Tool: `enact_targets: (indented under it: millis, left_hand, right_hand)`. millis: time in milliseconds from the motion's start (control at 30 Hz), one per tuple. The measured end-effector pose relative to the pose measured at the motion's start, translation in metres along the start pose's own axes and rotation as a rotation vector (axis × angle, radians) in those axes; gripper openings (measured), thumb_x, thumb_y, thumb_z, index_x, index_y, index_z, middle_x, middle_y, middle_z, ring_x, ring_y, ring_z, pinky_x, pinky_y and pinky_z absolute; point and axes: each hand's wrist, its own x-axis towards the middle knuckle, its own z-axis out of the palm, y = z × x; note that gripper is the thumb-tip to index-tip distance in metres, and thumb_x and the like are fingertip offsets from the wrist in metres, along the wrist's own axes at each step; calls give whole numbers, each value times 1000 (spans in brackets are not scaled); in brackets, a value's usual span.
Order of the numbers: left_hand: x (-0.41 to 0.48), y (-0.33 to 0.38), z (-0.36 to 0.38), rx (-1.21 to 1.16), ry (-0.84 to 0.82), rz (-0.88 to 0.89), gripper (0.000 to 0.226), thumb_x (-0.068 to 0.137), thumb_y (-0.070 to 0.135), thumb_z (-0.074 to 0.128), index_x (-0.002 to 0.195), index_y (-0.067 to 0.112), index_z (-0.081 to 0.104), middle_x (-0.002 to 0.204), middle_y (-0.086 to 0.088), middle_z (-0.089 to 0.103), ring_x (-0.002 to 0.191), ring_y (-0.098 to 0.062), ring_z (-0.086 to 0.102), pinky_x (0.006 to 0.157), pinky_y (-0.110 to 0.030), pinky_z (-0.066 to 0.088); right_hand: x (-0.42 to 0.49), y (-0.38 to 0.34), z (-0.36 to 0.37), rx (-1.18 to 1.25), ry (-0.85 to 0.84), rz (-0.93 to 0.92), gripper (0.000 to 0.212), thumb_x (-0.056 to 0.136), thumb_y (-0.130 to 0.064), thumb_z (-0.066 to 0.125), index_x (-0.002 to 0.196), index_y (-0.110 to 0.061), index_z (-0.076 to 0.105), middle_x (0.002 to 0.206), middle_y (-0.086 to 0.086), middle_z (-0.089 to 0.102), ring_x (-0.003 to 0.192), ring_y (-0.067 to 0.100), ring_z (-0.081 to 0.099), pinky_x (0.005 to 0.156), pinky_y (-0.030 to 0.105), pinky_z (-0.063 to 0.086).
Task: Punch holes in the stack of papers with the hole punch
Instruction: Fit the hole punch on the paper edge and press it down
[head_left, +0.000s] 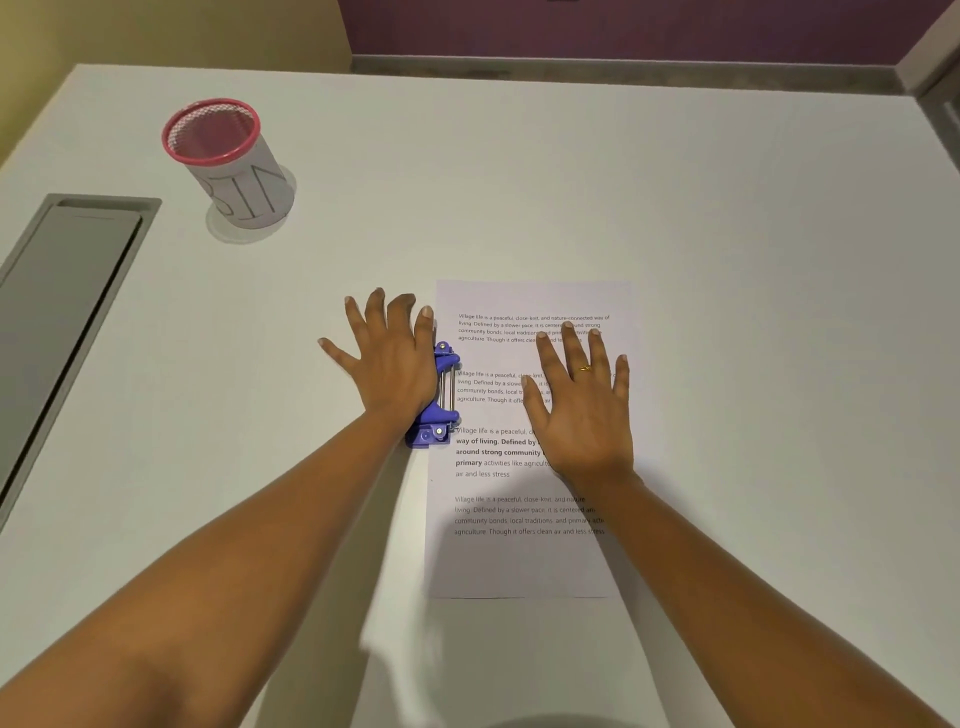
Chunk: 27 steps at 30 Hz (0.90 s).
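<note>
Two hands spread flat: left hand (387, 358) presses one hole punch (440, 420), right hand (584, 410) pins one paper stack (519, 561).

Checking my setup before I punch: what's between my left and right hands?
The head view shows the blue plastic hole punch, set on the left edge of the white printed paper stack, between the left hand and the right hand.

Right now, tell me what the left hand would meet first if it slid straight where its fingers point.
Likely nothing: the left hand, flat on the hole punch, points over bare table toward the far edge; the pink-rimmed bin stands well left of that line.
</note>
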Motion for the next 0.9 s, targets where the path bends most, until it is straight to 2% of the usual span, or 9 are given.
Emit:
enact_targets:
  millis: [200, 367, 500, 667, 900]
  left_hand:
    - [-1, 1, 0, -5, -4, -2, 41, 99, 36, 24, 134, 25, 40, 154, 0, 22, 147, -23, 1, 110, -63, -5]
    - [-2, 1, -2, -24, -8, -11, 40, 98, 36, 29, 134, 25, 41, 154, 1, 22, 147, -22, 2, 111, -61, -6]
    - [0, 4, -5, -34, -33, -22, 40, 97, 37, 30, 133, 24, 43, 154, -1, 22, 147, -23, 3, 111, -62, -7]
    - [1, 7, -8, -18, -71, -33, 41, 96, 40, 31, 132, 25, 45, 155, -2, 22, 147, -24, 3, 111, -63, -4]
    - [1, 16, -15, 16, -136, -35, 45, 95, 43, 32, 133, 22, 44, 154, -1, 24, 146, -26, 6, 111, -62, 2]
  right_hand:
    - [0, 1, -1, 0, -10, 2, 60, 91, -49, 17, 146, -26, 20, 157, 2, 17, 146, 26, 7, 117, 48, 1]
    - [0, 0, -1, 3, 9, -1, 63, 89, -52, 11, 145, -26, 23, 156, 3, 20, 146, 27, 11, 117, 49, 4]
    - [0, 1, 0, 18, 11, 2, 58, 92, -48, 21, 145, -25, 24, 156, 3, 21, 145, 27, 11, 117, 49, 4]
    - [0, 0, 0, 6, 21, 4, 66, 87, -52, 10, 145, -25, 26, 155, 4, 24, 145, 28, 14, 117, 50, 6]
    - [-1, 0, 0, 15, 32, 2, 66, 87, -52, 10, 144, -25, 28, 155, 4, 25, 145, 28, 16, 116, 50, 7]
